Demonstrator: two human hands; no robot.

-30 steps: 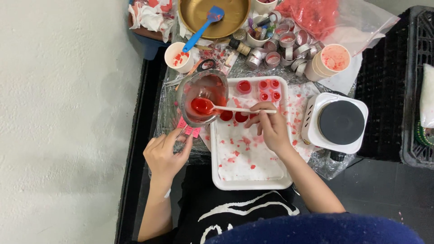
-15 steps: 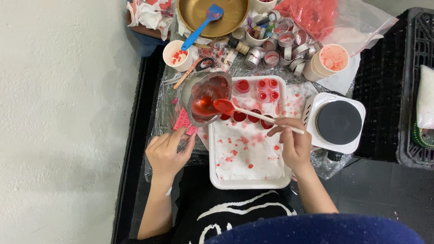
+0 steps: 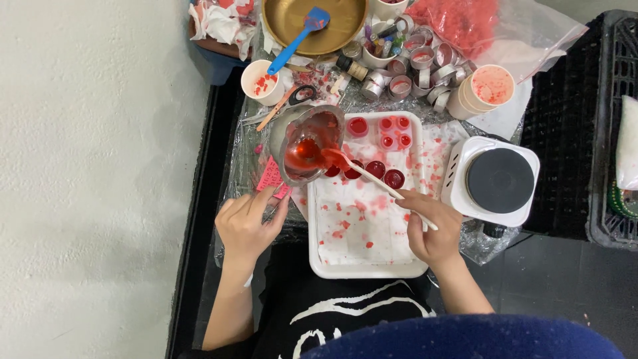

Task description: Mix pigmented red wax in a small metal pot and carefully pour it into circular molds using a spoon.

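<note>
A tilted metal pouring pot (image 3: pixel 306 143) holds red liquid at the upper left corner of the white tray (image 3: pixel 362 269). The left hand (image 3: pixel 249 223) grips the pot's handle below it; the right hand (image 3: pixel 432 229) is closed on a white spoon (image 3: pixel 372 178) whose red-filled bowl sits at the pot's lip. Inside the tray, on stained paper, stand about eight small red-filled moulds (image 3: pixel 375 168). Right of the tray sits one hotplate (image 3: pixel 495 179) on the foil-covered bench (image 3: pixel 246 159); beyond it, one gold bowl (image 3: pixel 339 30) with a blue spatula (image 3: pixel 296 40).
</note>
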